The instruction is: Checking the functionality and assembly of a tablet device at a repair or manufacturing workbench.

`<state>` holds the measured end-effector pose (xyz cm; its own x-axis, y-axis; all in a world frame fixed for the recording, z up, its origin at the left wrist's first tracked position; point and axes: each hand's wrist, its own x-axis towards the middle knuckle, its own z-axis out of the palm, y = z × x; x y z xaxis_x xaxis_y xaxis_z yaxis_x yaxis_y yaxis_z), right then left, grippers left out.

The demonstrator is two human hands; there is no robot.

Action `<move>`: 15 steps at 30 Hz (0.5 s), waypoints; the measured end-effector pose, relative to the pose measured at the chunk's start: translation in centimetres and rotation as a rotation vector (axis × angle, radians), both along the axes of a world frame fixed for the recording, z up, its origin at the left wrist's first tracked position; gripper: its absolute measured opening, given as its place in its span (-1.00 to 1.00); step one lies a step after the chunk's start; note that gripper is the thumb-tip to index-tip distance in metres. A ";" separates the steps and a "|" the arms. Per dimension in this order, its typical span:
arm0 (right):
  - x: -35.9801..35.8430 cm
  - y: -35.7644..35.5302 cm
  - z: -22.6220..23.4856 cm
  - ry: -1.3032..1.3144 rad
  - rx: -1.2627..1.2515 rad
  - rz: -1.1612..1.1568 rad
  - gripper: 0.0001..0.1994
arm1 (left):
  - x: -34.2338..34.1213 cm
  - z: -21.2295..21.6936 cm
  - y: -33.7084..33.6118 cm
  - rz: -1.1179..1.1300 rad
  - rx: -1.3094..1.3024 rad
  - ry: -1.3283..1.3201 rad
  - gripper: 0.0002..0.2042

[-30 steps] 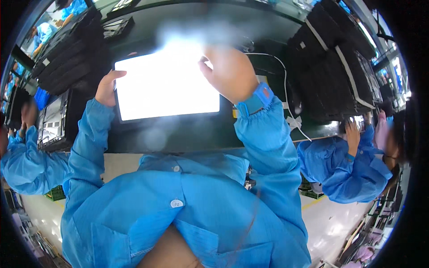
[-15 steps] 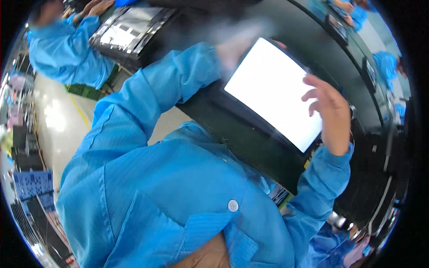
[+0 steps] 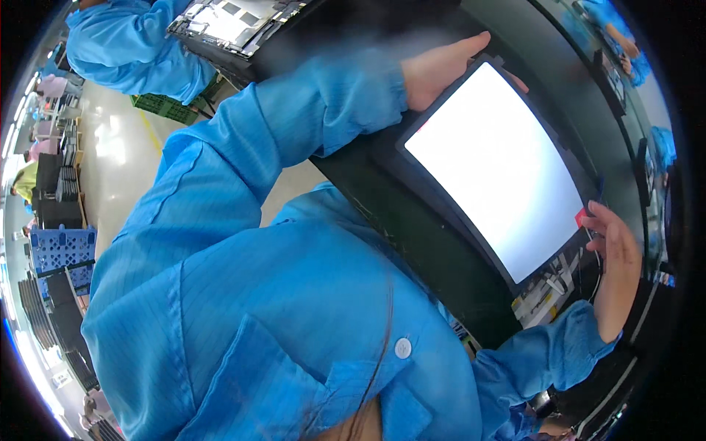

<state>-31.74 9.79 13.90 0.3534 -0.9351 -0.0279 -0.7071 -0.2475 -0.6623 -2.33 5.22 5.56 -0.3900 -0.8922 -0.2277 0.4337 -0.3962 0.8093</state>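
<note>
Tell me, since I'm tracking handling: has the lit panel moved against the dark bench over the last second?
Cannot tell. The panel sits further right and tilted in the picture, but the bench swung with it, so the head turned. Both hands grip its edges.

The lit panel (image 3: 496, 165) fills the dark desk (image 3: 412, 242) between the left hand (image 3: 441, 70) and right hand (image 3: 614, 268). Beside the left hand, a tray of parts (image 3: 235, 22) and a co-worker's sleeve (image 3: 132, 51) block the way. Bare desk runs along the panel's near edge.
</note>
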 end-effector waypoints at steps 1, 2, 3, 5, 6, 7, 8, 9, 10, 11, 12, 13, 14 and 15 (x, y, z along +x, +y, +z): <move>0.6 0.4 0.3 0.047 -0.031 0.029 -0.62 | 0.1 -0.2 -0.2 -0.005 0.004 0.024 -0.39; 1.0 0.9 0.5 0.095 -0.063 0.049 -0.67 | 0.1 -0.2 -0.3 -0.019 0.007 0.050 -0.39; 1.4 1.4 0.9 0.090 -0.063 0.051 -0.67 | 0.0 0.0 -0.3 -0.017 0.007 0.045 -0.39; 1.9 2.3 1.8 0.172 -0.008 0.286 -0.75 | -0.5 0.5 0.0 0.022 0.101 0.003 -0.38; 2.3 2.7 2.0 0.215 0.019 0.404 -0.79 | -0.4 0.0 -0.4 0.025 0.101 0.001 -0.38; 3.1 3.3 1.8 0.166 0.076 0.371 -0.83 | -0.3 -1.0 -1.1 0.025 0.014 0.004 -0.41; 3.3 3.3 1.6 0.166 0.076 0.377 -0.83 | -0.1 -1.2 -1.2 0.029 -0.071 0.008 -0.45; 3.5 3.2 1.4 0.192 0.086 0.350 -0.83 | 0.1 -1.4 -1.2 0.035 -0.071 0.008 -0.45; 3.8 3.2 1.4 0.219 0.096 0.323 -0.82 | 0.4 -1.4 -1.1 0.026 -0.052 0.008 -0.51; 3.8 3.3 1.4 0.223 0.094 0.328 -0.82 | 0.5 -1.1 -0.9 0.016 -0.035 0.009 -0.57; 3.7 3.4 1.5 0.278 0.091 0.242 -0.79 | 0.7 -0.9 -0.6 0.022 -0.037 0.013 -0.57; 3.7 3.5 1.6 0.333 0.086 0.157 -0.76 | 0.9 -0.5 -0.2 -0.015 -0.053 -0.011 -0.58; 3.8 3.6 1.3 0.338 0.085 0.164 -0.76 | 1.1 -0.2 0.1 -0.053 -0.066 -0.035 -0.58; 3.9 3.8 0.8 0.423 -0.089 0.090 -0.72 | 1.2 0.1 0.5 -0.029 -0.053 -0.058 -0.53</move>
